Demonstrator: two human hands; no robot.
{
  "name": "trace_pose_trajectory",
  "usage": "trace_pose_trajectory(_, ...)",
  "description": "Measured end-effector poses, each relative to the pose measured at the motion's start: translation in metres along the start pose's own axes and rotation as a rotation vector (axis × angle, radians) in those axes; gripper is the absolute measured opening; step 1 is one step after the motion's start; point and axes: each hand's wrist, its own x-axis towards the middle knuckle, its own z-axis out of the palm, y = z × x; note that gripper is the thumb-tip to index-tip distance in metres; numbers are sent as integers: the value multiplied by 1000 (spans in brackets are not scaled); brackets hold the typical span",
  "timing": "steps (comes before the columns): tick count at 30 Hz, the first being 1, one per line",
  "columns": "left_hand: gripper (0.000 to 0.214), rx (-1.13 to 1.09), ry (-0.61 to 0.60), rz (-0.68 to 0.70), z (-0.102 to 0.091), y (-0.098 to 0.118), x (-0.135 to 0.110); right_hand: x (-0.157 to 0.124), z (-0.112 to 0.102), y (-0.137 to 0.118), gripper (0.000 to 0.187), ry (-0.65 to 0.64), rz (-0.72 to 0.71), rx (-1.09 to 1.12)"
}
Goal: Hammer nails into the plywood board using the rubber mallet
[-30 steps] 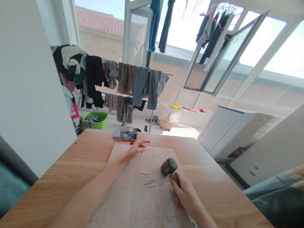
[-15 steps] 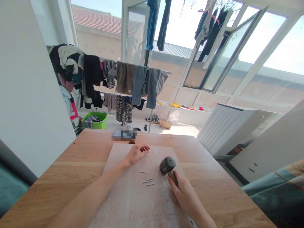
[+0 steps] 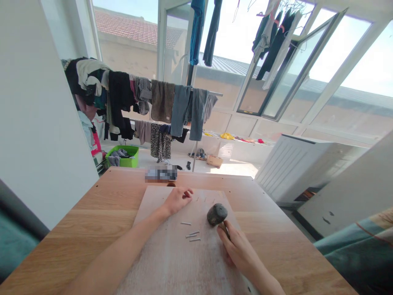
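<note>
My right hand [image 3: 238, 250] is wrapped round the handle of a mallet with a dark round head [image 3: 217, 214], which rests on a pale wooden board [image 3: 172, 262]. My left hand [image 3: 177, 198] lies near the board's far edge, its fingers curled and pinched together beside small nails standing in the board [image 3: 205, 200]. What the fingertips pinch is too small to make out. Three loose nails [image 3: 190, 233] lie on the board between my two hands.
The board lies on a wooden table [image 3: 101, 213]. A phone [image 3: 161, 173] sits at the table's far edge. Beyond are a clothes rack hung with laundry [image 3: 147, 106], a green basket [image 3: 123, 156], white panels [image 3: 291, 168] at right and a white panel [image 3: 37, 123] at left.
My left hand has drawn back slightly and curled its stretched fingers into a pinch by the standing nails. The mallet head has stayed on the board in my right hand.
</note>
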Motion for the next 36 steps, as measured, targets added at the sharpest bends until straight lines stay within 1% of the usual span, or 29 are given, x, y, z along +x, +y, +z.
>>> trace_pose_trajectory(3, 21, 9, 8, 6, 0, -2, 0, 8, -6, -7, 28, -56, 21, 16)
trace_pose_trajectory(5, 22, 13, 12, 10, 1, -4, 1, 17, -10, -19, 29, -46, 21, 35)
trace_pose_trajectory(8, 22, 15, 18, 15, 2, -6, 2, 33, -16, -44, 30, 9, -30, 78)
trace_pose_trajectory(11, 29, 4, 20, 30, 3, -7, 3, 49, -13, -65, 30, 34, -104, 90)
trace_pose_trajectory(13, 32, -7, 25, 44, 4, -8, 3, 58, -7, -72, 29, 21, -139, 82)
trace_pose_trajectory(15, 31, -17, 29, 56, 4, -9, 3, 65, 1, -74, 25, -19, -141, 62)
trace_pose_trajectory(18, 33, -21, 18, 63, 5, -11, 3, 67, 9, -70, 21, -80, -108, 28)
trace_pose_trajectory(22, 42, -13, -18, 22, 4, -8, 3, 60, 7, -60, 26, -73, -101, 74)
trace_pose_trajectory(25, 52, 10, -79, -20, -4, -3, 4, 48, 2, -47, 31, -99, -77, 115)
trace_pose_trajectory(27, 57, 52, -117, -42, -15, 2, 5, 40, 1, -36, 34, -137, -48, 117)
trace_pose_trajectory(30, 54, 145, -203, -50, -35, 13, 4, 29, 5, -21, 33, -168, -34, 54)
trace_pose_trajectory(33, 43, 226, -406, -20, -48, 27, -2, 24, 9, -12, 32, -135, -32, 10)
trace_pose_trajectory(35, 33, 266, -546, 4, -46, 36, -8, 23, 11, -11, 33, -117, -27, 22)
trace_pose_trajectory(36, 27, 286, -591, 13, -43, 40, -12, 23, 11, -11, 34, -113, -28, 26)
